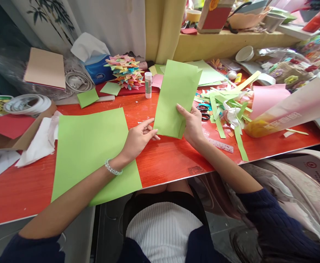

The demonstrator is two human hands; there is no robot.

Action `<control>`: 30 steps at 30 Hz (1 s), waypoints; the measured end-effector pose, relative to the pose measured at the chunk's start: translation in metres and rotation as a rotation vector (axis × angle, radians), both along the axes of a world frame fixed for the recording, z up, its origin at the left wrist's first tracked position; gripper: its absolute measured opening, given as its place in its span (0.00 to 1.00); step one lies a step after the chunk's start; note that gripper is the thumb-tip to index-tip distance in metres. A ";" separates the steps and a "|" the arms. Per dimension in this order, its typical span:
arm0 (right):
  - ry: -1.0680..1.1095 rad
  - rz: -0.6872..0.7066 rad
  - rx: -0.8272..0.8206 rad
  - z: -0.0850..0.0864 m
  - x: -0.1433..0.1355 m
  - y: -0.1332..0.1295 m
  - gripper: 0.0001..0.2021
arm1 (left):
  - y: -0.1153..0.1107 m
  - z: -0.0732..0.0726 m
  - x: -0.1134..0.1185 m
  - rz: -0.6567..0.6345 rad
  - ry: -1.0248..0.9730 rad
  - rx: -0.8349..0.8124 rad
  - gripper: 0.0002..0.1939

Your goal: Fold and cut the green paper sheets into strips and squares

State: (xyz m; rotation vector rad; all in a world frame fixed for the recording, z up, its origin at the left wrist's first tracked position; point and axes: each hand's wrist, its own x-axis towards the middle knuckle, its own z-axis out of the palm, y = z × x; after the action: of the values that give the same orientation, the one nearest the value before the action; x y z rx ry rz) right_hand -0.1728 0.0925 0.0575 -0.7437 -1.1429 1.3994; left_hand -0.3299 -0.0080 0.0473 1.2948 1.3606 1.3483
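Observation:
My right hand [192,122] grips a folded sheet of green paper [173,95] by its lower right side, thumb on the near face. The paper is raised over the red table, tilted, with its layers showing at the right edge. At its lower left corner is my left hand [141,137], thumb and forefinger closed around that edge; a bead bracelet circles the wrist. Beneath my left forearm lies a large flat green sheet [91,149], its near edge hanging past the table edge. A glue stick [148,85] stands upright behind the folded paper.
Scissors [203,111] and a patterned ruler [220,145] lie right of my right hand. Green paper strips [217,113] are heaped beyond them, next to a tilted plastic cup [288,109]. Colourful folded papers [125,71] are stacked at the back. A cardboard box [20,135] stands left.

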 end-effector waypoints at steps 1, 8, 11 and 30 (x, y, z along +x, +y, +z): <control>-0.007 0.011 0.006 0.000 0.000 0.000 0.17 | 0.000 -0.001 0.000 -0.011 -0.001 -0.017 0.24; -0.103 0.077 0.031 -0.001 0.004 0.003 0.16 | 0.003 0.003 -0.002 -0.142 0.041 -0.176 0.12; -0.115 0.144 0.003 0.001 0.003 0.000 0.16 | 0.005 0.010 -0.007 -0.140 0.154 -0.154 0.09; -0.255 0.436 -0.156 0.003 -0.005 -0.017 0.15 | 0.023 0.026 -0.045 0.285 -0.122 0.057 0.08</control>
State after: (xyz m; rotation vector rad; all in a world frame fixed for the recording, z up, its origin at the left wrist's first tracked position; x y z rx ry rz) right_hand -0.1776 0.0756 0.0605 -0.8330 -1.4684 1.8107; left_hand -0.3748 0.0154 0.0734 1.0639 1.4707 1.6406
